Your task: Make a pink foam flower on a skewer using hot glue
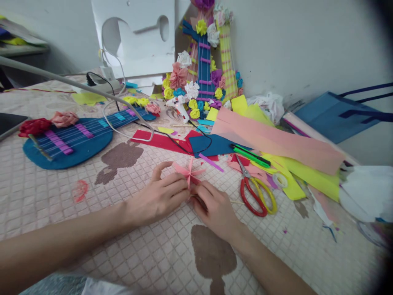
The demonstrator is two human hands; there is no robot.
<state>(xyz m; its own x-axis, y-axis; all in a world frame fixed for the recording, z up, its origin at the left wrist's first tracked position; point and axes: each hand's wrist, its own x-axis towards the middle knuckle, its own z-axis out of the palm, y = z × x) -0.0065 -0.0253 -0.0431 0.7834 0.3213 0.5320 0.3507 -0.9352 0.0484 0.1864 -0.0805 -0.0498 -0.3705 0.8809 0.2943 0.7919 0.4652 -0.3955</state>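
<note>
Between my hands is a small pink paper flower [189, 173] with narrow, spread petals. My left hand [164, 190] pinches it from the left, fingers bent against its lower edge. From the right, my right hand [211, 205] closes on its base, the fingertips partly hidden. A thin pale stick [236, 201] shows just past my right hand, and I cannot tell whether it joins the flower. Right of my hands lie scissors [248, 180] with one red and one yellow handle. Nearby rests a green and black utility knife [251, 155].
A blue paper guitar [76, 143] with paper roses lies at left. Behind are a white glue gun [181, 108] with its black cord, and flower-covered paper guitars [204, 69] against the wall. Pink paper [276, 137], yellow sheets [319, 176] and a tape roll [280, 179] spread at right.
</note>
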